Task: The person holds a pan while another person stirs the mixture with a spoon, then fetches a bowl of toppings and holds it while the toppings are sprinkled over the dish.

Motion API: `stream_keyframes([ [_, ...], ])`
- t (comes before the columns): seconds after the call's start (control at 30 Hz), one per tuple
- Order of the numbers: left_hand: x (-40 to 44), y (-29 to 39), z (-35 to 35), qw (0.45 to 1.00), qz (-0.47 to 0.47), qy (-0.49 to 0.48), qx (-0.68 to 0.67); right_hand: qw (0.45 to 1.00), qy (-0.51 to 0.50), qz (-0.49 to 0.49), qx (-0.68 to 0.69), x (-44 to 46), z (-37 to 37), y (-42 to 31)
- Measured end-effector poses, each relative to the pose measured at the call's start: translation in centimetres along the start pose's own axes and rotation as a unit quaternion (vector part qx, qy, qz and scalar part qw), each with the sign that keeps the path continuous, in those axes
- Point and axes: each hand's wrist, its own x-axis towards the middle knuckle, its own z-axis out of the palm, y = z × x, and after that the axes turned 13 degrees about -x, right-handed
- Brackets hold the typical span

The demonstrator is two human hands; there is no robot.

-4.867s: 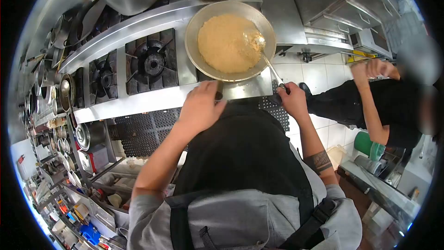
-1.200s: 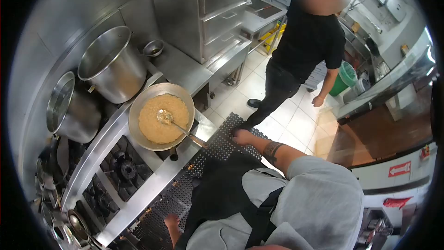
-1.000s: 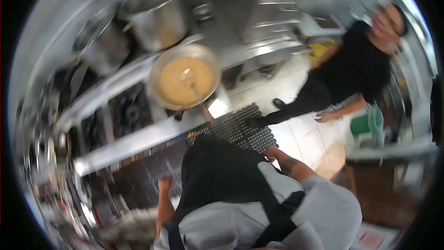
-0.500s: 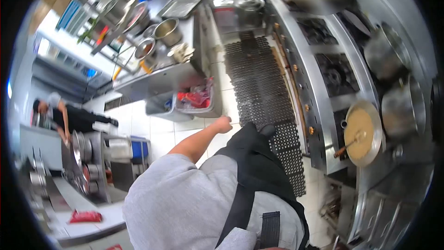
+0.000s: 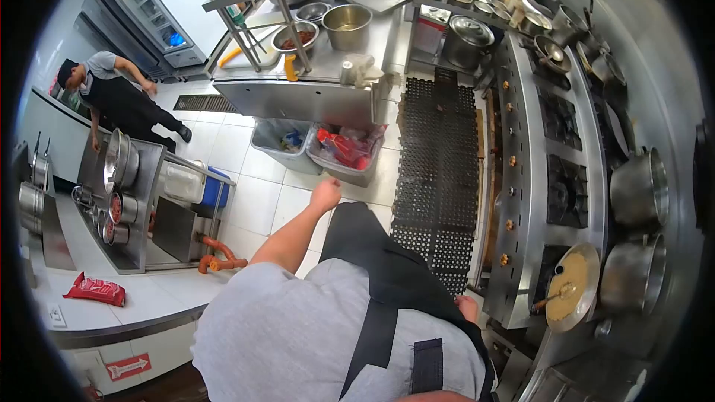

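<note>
My left hand (image 5: 325, 193) hangs in front of my body with its fingers curled in, and no object shows in it. It is nearest to the grey bin (image 5: 350, 167) holding red and clear plastic; a second grey bin (image 5: 287, 156) stands beside that one. At my right side, my right hand (image 5: 468, 308) shows only in part past the apron, its fingers mostly hidden. To the right of it, a wide pan (image 5: 583, 313) of pale tan mixture sits on the stove, a wooden-handled utensil (image 5: 553, 299) resting in it.
A perforated black mat (image 5: 436, 156) runs along the stove (image 5: 521, 179). Large pots (image 5: 640, 190) stand at the wall. A steel worktable (image 5: 298, 100) carries bowls and a tray. At left, a person (image 5: 112, 97) stands behind a counter (image 5: 160, 298) with a red packet (image 5: 95, 289).
My view has shifted, so the stove and bins sit differently in it. My right hand has come into sight. The person at left has one arm lifted away from the counter.
</note>
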Motion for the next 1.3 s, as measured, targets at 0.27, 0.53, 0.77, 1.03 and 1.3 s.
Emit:
stream_keyframes([
  [0.27, 22.5, 12.9, -9.9, 0.795, 0.149, 0.054, -0.585, 0.993, -0.001, 0.047, -0.107, -1.8, 7.0, -9.6],
  [0.53, 41.0, 20.3, -21.0, 0.457, -0.101, 0.252, -0.847, 0.978, 0.031, 0.102, -0.181, -5.7, 13.9, -14.6],
  [0.77, 47.9, 17.7, -20.4, 0.404, -0.060, 0.312, -0.858, 0.973, 0.049, 0.122, -0.189, -7.8, 16.9, -18.2],
  [1.03, 46.2, 20.4, -22.9, 0.416, -0.019, 0.300, -0.858, 0.974, 0.068, 0.111, -0.186, -7.3, 19.4, -18.3],
  [1.3, 44.2, 24.3, -22.6, 0.513, 0.085, 0.131, -0.844, 0.980, 0.127, 0.029, -0.148, -4.1, 20.0, -15.6],
])
